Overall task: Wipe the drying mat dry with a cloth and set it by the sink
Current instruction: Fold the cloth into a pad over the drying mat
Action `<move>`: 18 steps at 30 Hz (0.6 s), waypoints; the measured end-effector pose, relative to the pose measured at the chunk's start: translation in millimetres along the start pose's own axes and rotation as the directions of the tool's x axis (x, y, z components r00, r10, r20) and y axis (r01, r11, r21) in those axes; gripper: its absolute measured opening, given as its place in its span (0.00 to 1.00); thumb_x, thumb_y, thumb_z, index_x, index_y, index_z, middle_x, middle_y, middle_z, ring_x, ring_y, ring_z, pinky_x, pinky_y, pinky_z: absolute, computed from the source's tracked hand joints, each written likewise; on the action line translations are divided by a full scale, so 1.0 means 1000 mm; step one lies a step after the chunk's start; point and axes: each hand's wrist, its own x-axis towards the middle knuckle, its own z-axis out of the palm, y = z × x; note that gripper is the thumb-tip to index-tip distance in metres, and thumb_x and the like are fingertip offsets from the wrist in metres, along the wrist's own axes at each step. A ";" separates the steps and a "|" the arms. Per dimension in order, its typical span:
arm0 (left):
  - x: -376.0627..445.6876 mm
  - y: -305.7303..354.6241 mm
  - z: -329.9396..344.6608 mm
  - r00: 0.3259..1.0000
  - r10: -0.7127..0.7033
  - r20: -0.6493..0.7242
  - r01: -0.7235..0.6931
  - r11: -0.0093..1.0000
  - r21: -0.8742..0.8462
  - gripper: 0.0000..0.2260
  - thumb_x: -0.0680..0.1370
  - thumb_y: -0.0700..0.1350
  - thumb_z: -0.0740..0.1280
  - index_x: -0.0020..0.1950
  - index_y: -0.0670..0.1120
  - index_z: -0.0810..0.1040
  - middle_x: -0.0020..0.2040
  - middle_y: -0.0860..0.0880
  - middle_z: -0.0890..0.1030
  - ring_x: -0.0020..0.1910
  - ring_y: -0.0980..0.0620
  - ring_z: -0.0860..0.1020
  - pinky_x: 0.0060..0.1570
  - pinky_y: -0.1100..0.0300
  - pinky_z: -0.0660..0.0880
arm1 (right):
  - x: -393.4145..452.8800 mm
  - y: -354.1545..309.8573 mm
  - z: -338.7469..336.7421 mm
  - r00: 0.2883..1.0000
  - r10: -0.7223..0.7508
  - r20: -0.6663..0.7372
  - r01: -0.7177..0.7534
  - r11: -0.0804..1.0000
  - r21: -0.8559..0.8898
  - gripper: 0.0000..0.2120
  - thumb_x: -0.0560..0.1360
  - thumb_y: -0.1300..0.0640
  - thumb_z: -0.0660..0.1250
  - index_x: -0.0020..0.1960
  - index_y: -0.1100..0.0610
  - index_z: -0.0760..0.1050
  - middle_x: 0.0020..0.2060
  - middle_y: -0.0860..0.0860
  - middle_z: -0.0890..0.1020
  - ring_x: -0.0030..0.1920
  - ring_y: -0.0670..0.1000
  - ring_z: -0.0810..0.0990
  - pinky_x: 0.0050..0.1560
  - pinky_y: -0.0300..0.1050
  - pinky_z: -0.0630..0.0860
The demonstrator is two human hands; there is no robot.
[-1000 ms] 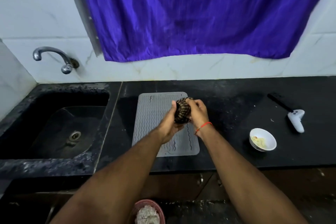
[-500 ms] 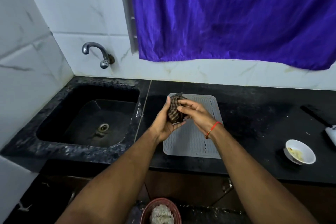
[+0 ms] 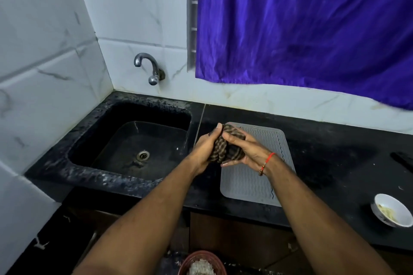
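Note:
A grey ribbed drying mat (image 3: 250, 181) lies flat on the black counter just right of the sink (image 3: 131, 147). Above the mat's left edge I hold a bunched brown checked cloth (image 3: 223, 149) between both hands. My left hand (image 3: 204, 152) grips it from the left, fingers curled over the top. My right hand (image 3: 243, 152), with a red thread at the wrist, wraps over it from the right. The cloth is clear of the mat's surface.
A steel tap (image 3: 148, 68) juts from the tiled wall over the sink. A white bowl (image 3: 391, 210) with food scraps sits at the counter's right front. A purple curtain (image 3: 301, 24) hangs behind. A reddish bin (image 3: 201, 263) stands on the floor below.
My view has swung left toward the sink. Both hands, still holding the cloth, have shifted from over the mat's middle to its left edge, nearer the sink.

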 end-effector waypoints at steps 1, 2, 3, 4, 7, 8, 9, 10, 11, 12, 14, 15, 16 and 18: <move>0.001 0.001 -0.003 0.994 0.061 -0.085 -0.054 0.995 0.088 0.23 0.79 0.63 0.64 0.57 0.45 0.84 0.53 0.45 0.86 0.56 0.48 0.83 0.59 0.53 0.78 | 0.001 0.001 0.004 1.000 -0.004 0.017 0.004 1.000 0.002 0.20 0.74 0.56 0.71 0.65 0.53 0.74 0.60 0.58 0.81 0.58 0.61 0.81 0.51 0.73 0.75; 0.002 0.001 -0.007 0.974 0.148 -0.171 -0.112 0.973 0.203 0.22 0.79 0.64 0.63 0.52 0.47 0.84 0.50 0.48 0.86 0.54 0.49 0.83 0.56 0.56 0.78 | 0.002 0.002 0.008 1.000 -0.010 0.019 0.010 1.000 0.013 0.17 0.75 0.58 0.70 0.64 0.56 0.75 0.58 0.60 0.81 0.57 0.62 0.81 0.51 0.73 0.75; 0.003 0.001 -0.012 0.940 0.254 -0.227 -0.164 0.922 0.351 0.22 0.78 0.66 0.62 0.48 0.49 0.83 0.48 0.50 0.84 0.52 0.51 0.82 0.53 0.57 0.77 | 0.002 0.002 0.010 1.000 -0.010 0.014 0.010 0.999 0.031 0.16 0.76 0.60 0.69 0.63 0.59 0.75 0.57 0.61 0.81 0.57 0.62 0.81 0.50 0.72 0.76; 0.005 0.000 -0.017 0.905 0.352 -0.239 -0.197 0.844 0.499 0.22 0.77 0.69 0.61 0.45 0.51 0.81 0.47 0.50 0.82 0.50 0.52 0.81 0.51 0.57 0.76 | 0.002 0.002 0.012 1.000 -0.010 0.009 0.010 0.999 0.049 0.15 0.76 0.62 0.68 0.63 0.60 0.75 0.57 0.61 0.81 0.56 0.63 0.81 0.49 0.71 0.77; 0.011 -0.010 -0.031 0.847 0.453 -0.278 -0.186 0.744 0.642 0.19 0.75 0.70 0.62 0.48 0.55 0.76 0.49 0.51 0.75 0.48 0.55 0.76 0.51 0.54 0.75 | 0.003 0.006 0.012 0.999 0.002 -0.040 0.002 0.995 0.099 0.14 0.76 0.65 0.66 0.62 0.63 0.75 0.55 0.62 0.82 0.55 0.62 0.82 0.46 0.65 0.80; 0.012 -0.014 -0.034 0.840 0.440 -0.317 -0.170 0.768 0.618 0.18 0.76 0.68 0.64 0.52 0.54 0.76 0.51 0.51 0.75 0.48 0.55 0.77 0.51 0.54 0.75 | 0.003 0.010 0.009 0.997 0.008 -0.071 0.000 0.993 0.116 0.15 0.76 0.65 0.66 0.62 0.64 0.75 0.55 0.62 0.82 0.54 0.61 0.82 0.45 0.63 0.81; 0.014 -0.019 -0.038 0.834 0.423 -0.354 -0.160 0.799 0.580 0.18 0.77 0.66 0.64 0.53 0.53 0.77 0.51 0.50 0.76 0.49 0.54 0.77 0.51 0.53 0.76 | 0.002 0.013 0.003 0.994 0.020 -0.107 -0.005 0.990 0.141 0.16 0.76 0.66 0.66 0.63 0.64 0.74 0.55 0.62 0.82 0.53 0.61 0.83 0.44 0.61 0.81; 0.013 -0.026 -0.041 0.834 0.396 -0.384 -0.138 0.824 0.549 0.17 0.79 0.64 0.63 0.54 0.51 0.77 0.51 0.49 0.78 0.49 0.53 0.78 0.52 0.51 0.77 | 0.002 0.017 -0.005 0.989 0.036 -0.143 -0.011 0.986 0.167 0.16 0.75 0.66 0.66 0.63 0.65 0.74 0.55 0.62 0.82 0.53 0.61 0.83 0.43 0.59 0.81; 0.014 -0.035 -0.044 0.838 0.366 -0.405 -0.112 0.842 0.528 0.17 0.80 0.62 0.62 0.53 0.49 0.78 0.51 0.48 0.79 0.49 0.52 0.78 0.52 0.50 0.77 | 0.002 0.020 -0.015 0.981 0.055 -0.184 -0.019 0.981 0.193 0.16 0.75 0.66 0.66 0.63 0.64 0.74 0.55 0.62 0.82 0.53 0.60 0.83 0.43 0.59 0.81; 0.012 -0.044 -0.045 0.849 0.329 -0.413 -0.079 0.852 0.517 0.17 0.82 0.60 0.61 0.53 0.48 0.79 0.49 0.48 0.81 0.49 0.51 0.79 0.52 0.51 0.77 | 0.002 0.024 -0.027 0.971 0.069 -0.227 -0.018 0.976 0.217 0.15 0.75 0.67 0.66 0.62 0.64 0.74 0.55 0.62 0.82 0.53 0.61 0.83 0.44 0.59 0.81; 0.009 -0.067 -0.046 0.869 0.257 -0.422 -0.006 0.859 0.512 0.15 0.82 0.57 0.61 0.51 0.48 0.80 0.46 0.48 0.83 0.47 0.50 0.80 0.50 0.53 0.78 | 0.003 0.032 -0.053 0.951 0.081 -0.299 -0.008 0.971 0.238 0.15 0.75 0.67 0.66 0.61 0.62 0.75 0.55 0.62 0.82 0.54 0.61 0.82 0.46 0.61 0.81; 0.008 -0.078 -0.047 0.872 0.231 -0.431 0.031 0.853 0.521 0.13 0.82 0.55 0.63 0.50 0.48 0.81 0.45 0.49 0.83 0.47 0.50 0.81 0.49 0.53 0.78 | 0.006 0.036 -0.064 0.936 0.078 -0.342 -0.002 0.976 0.217 0.16 0.75 0.67 0.66 0.62 0.62 0.74 0.55 0.62 0.82 0.55 0.62 0.82 0.47 0.62 0.81; 0.009 -0.090 -0.047 0.867 0.202 -0.455 0.081 0.844 0.530 0.10 0.81 0.54 0.64 0.49 0.49 0.81 0.45 0.50 0.83 0.47 0.50 0.81 0.49 0.53 0.78 | 0.013 0.040 -0.074 0.921 0.070 -0.382 -0.011 0.988 0.156 0.16 0.75 0.67 0.66 0.63 0.62 0.74 0.56 0.62 0.82 0.55 0.62 0.82 0.47 0.63 0.81; 0.011 -0.110 -0.041 0.850 0.149 -0.505 0.173 0.827 0.535 0.05 0.80 0.50 0.67 0.48 0.52 0.81 0.45 0.52 0.83 0.47 0.51 0.81 0.50 0.53 0.79 | 0.025 0.052 -0.088 0.903 0.014 -0.429 -0.035 0.999 -0.041 0.16 0.76 0.67 0.66 0.63 0.59 0.75 0.56 0.61 0.81 0.54 0.61 0.82 0.49 0.61 0.81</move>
